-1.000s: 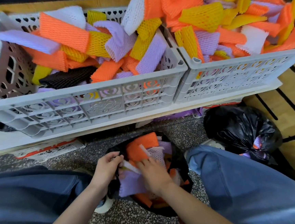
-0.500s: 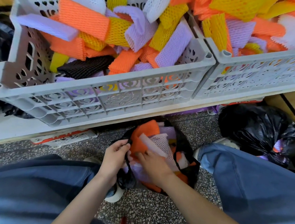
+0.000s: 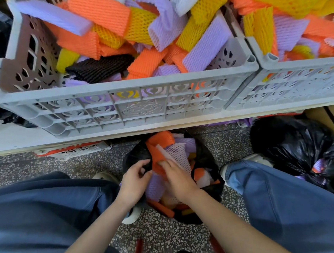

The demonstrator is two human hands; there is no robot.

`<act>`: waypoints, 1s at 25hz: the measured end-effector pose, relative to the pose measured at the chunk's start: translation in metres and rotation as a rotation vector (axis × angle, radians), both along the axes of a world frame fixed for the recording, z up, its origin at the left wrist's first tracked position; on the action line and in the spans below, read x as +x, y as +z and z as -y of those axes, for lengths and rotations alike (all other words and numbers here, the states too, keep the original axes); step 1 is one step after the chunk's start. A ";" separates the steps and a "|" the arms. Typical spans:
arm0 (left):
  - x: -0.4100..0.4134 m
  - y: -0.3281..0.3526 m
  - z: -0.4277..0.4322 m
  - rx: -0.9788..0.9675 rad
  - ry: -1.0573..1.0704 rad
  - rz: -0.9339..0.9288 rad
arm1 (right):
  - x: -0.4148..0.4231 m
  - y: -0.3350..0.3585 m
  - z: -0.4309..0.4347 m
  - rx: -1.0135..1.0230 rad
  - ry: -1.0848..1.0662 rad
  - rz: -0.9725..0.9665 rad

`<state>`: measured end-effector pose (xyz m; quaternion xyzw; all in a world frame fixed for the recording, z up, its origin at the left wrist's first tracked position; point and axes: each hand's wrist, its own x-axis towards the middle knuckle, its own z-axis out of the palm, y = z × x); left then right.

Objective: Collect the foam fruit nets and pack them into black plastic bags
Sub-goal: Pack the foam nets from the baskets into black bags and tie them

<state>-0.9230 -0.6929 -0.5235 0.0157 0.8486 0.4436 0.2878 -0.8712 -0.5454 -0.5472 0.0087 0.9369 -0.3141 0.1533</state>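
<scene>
Pinching rim of black bag [image 3: 134, 156] w/ L hand [image 3: 135, 177], on floor, near centre. Pressing foam nets [image 3: 177, 155] inside it w/ R hand [image 3: 175, 177], fingers flat. Crate [image 3: 124, 91] of nets far; 2nd bag [image 3: 293, 145] right.

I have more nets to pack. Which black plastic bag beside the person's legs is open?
The black plastic bag between the knees: its mouth gapes, showing foam nets. The right-hand bag looks bunched closed.

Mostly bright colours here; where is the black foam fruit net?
Head view: the black foam fruit net lies in the left grey plastic crate, near its front wall, beside a yellow foam net.
</scene>
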 end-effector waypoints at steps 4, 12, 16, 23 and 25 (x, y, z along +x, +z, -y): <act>0.005 -0.008 -0.004 -0.070 -0.064 -0.087 | 0.039 0.002 -0.028 0.129 -0.357 -0.170; 0.007 -0.002 -0.011 -0.108 -0.113 -0.057 | 0.065 0.004 -0.057 -0.069 -0.568 0.341; 0.018 0.008 -0.018 -0.054 -0.119 0.064 | 0.066 0.051 -0.087 -0.030 -0.608 0.151; 0.024 0.001 -0.036 -0.060 -0.142 0.139 | 0.065 0.061 -0.137 0.391 -0.542 0.342; 0.023 -0.001 -0.040 -0.117 -0.203 0.053 | 0.068 0.062 -0.146 0.427 -0.523 0.424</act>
